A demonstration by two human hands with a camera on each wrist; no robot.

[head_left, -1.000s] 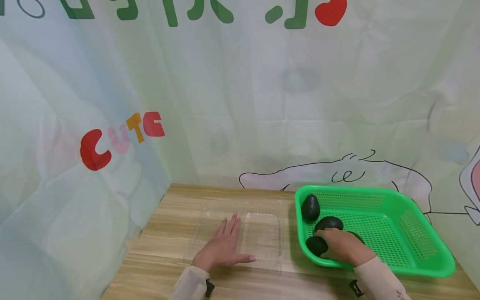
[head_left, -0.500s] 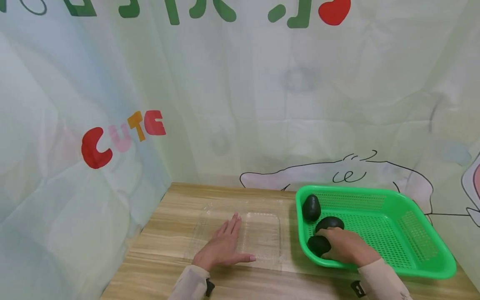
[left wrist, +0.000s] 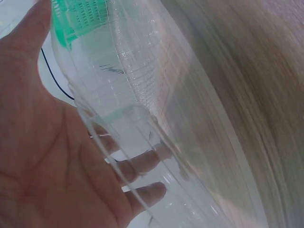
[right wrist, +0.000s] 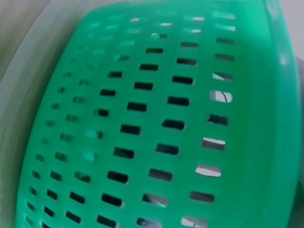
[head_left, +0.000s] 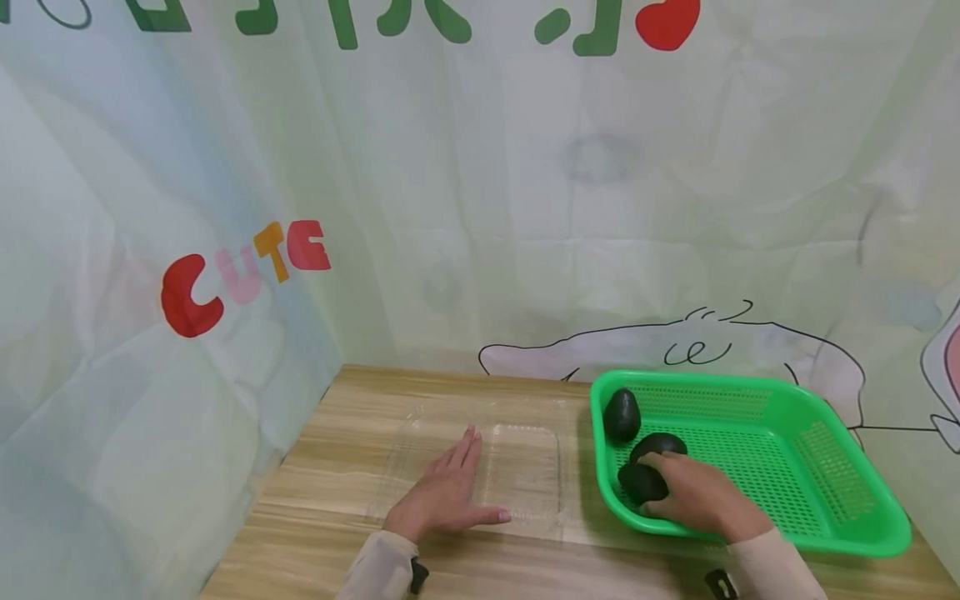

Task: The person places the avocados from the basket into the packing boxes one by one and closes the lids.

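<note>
My left hand (head_left: 441, 490) has its fingers stretched out and thumb spread at a clear plastic clamshell box (head_left: 525, 462) on the table. In the left wrist view, its fingers (left wrist: 142, 161) show through the box's transparent wall. At the front left corner of the green basket (head_left: 780, 533), my right hand (head_left: 701, 497) grips a dark avocado (head_left: 642, 483). A second avocado (head_left: 660, 443) lies right behind that one, and a third avocado (head_left: 622, 416) is near the back left corner. The basket's perforated wall (right wrist: 147, 107) hides the right hand in the right wrist view.
The wood-patterned table (head_left: 315, 492) runs back to a printed curtain (head_left: 450, 208), which also closes off the left side. The basket's raised rim stands to the right of the box.
My right hand has shifted slightly right with the front avocado, which is drawn a little away from the basket's left wall. The left hand stays where it was.
</note>
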